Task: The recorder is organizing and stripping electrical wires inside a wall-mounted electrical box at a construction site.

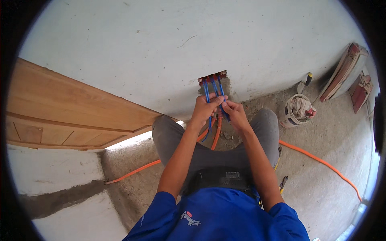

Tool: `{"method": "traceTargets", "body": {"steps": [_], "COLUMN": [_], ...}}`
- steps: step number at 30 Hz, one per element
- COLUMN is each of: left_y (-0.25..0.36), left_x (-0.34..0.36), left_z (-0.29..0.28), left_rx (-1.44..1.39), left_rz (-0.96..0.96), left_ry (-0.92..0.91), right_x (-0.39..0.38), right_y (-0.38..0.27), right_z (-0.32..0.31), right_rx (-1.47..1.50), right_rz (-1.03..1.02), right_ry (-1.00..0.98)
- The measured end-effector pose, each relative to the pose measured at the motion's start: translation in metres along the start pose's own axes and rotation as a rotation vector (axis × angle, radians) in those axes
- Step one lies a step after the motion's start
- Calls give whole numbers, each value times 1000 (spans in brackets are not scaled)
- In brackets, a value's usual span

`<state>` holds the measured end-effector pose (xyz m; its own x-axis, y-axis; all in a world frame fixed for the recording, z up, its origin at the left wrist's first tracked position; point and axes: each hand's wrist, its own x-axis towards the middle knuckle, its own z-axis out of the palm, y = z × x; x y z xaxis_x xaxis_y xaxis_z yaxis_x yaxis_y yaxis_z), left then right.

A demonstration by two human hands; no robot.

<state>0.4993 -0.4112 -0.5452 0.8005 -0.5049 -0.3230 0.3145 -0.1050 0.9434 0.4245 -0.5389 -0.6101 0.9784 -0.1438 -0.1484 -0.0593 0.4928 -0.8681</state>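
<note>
Several blue electrical wires [206,91] come out of a rough rectangular hole [213,77] cut low in the white wall and hang down toward my hands. My left hand [205,109] is closed around the blue wires, thumb pressed on them. Close beside it, my right hand [236,114] pinches a blue wire between thumb and fingers, just below and right of the left fingertips. The two hands nearly touch. Loose wire ends dangle below the left hand. Orange conduits [218,132] lie under the hands, partly hidden by them.
A wooden door [76,104] stands at the left. Orange conduit [321,160] crosses the rough floor. At the right are a white bucket [287,119] with cloth inside, a trowel [304,82] and leaning boards [341,74]. Pliers [284,182] show beside my right arm.
</note>
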Motion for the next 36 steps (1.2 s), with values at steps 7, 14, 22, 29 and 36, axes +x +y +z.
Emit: {"method": "traceTargets", "body": {"steps": [7,14,22,29,36], "left_y": [-3,-10,-11,-4,1], "left_x": [0,-1,-11,-9,-13], "left_z": [14,12,3,-2,-23], "left_rx": [-107,-24,-200,-321,-330], "left_rz": [86,145,190,105,120], "left_ry": [41,91,268,188,137], "right_x": [-11,-19,-15,-7,-7], "right_y": [0,-8,-7,2,-7], "right_z": [19,26,25,10,1], "right_rx": [-169,-532,-441,-182,-298], "right_rz": [-206,-349,-203,-91,-110], "right_ry": [207,213,136,173,160]}}
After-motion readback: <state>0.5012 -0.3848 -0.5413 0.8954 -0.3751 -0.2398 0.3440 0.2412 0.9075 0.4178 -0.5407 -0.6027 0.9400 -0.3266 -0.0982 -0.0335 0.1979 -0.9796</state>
